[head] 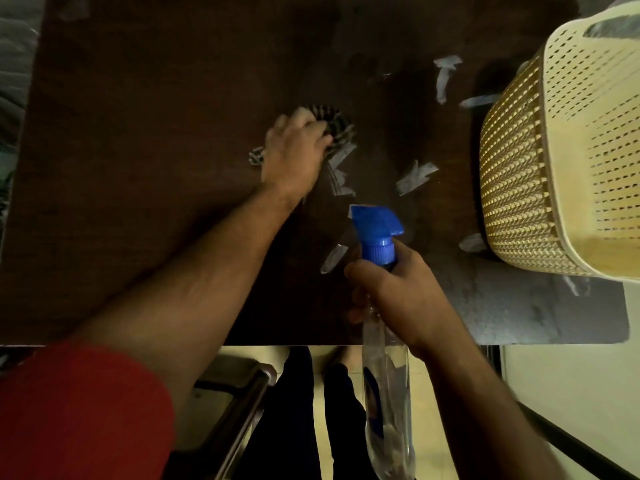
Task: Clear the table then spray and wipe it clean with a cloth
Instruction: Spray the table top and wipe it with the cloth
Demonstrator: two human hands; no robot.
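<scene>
The dark brown table (138, 150) fills the upper part of the view. My left hand (294, 150) reaches to its middle and grips a dark striped cloth (334, 121) pressed on the tabletop; most of the cloth is hidden under the hand. My right hand (398, 292) holds a clear spray bottle (384, 393) by its neck over the table's near edge. The bottle's blue trigger head (375, 230) points away from me, toward the table's middle.
A cream perforated plastic basket (561, 161) stands on the table's right side. Pale torn patches (415, 176) mark the tabletop between the cloth and the basket. Below the near edge are my legs (294, 410), a chair frame (235, 393) and light floor.
</scene>
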